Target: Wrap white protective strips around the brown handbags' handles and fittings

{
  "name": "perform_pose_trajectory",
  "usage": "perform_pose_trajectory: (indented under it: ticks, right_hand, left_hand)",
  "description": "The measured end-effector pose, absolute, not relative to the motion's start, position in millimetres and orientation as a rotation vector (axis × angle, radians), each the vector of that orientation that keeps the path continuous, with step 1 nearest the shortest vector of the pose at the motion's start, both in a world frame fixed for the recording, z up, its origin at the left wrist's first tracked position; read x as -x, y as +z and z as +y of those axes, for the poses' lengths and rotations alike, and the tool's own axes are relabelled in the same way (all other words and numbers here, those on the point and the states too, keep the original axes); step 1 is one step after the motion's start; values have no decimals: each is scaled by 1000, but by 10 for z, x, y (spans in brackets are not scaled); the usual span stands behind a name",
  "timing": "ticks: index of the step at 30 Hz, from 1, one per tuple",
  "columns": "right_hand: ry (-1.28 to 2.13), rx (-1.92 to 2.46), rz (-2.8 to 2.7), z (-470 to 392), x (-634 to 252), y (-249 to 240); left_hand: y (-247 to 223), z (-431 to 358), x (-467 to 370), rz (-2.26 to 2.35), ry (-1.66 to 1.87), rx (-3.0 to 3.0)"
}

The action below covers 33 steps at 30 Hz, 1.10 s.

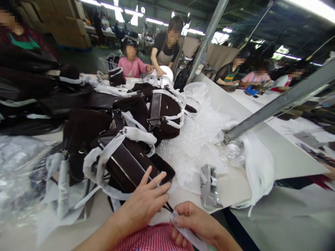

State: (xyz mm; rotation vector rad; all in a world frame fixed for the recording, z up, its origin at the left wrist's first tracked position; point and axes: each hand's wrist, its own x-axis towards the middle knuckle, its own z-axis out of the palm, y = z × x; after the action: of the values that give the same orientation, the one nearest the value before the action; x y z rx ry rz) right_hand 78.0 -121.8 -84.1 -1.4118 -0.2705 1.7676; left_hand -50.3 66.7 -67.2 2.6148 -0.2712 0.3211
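Observation:
A dark brown handbag (131, 162) lies on the table just in front of me, its handles (96, 167) wrapped in white padding. Over the bag's near side, my left hand (150, 195) is open with its fingers spread; whether it touches the bag I cannot tell. Close to my body, my right hand (195, 221) pinches a white strip of wrapping (187, 234). A thin dark strap (168, 207) runs between that strip and the bag. Behind lies another dark handbag (164, 113) with white-wrapped handles.
A grey tape dispenser (210, 186) stands on the right. White plastic wrapping (193, 136) is heaped beyond it, beside a slanted metal post (277, 101). Clear plastic (18, 174) and more dark bags (52, 94) lie left. Several people sit or stand around the tables.

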Motion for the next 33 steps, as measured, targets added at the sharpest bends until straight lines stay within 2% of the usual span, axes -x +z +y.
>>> perform_pose_trajectory:
  ticks: [11, 19, 24, 30, 33]
  right_hand:
    - [1806, 1564, -238, -1212, -691, -584]
    - [1783, 1586, -201, -1173, -688, -679]
    - [1721, 1615, -210, -945, -651, -763]
    - [1613, 1448, -37, -705, -525, -824]
    - [1557, 1404, -31, -741, -517, -852]
  left_hand:
    - [-842, 703, 563, -321, 233, -2573]
    - [-1073, 706, 489, -365, 585, -2468]
    - [-1204, 682, 467, -397, 590, -2477]
    - [-1057, 763, 501, -333, 522, -2451]
    - [-922, 787, 636, -287, 595, -2371]
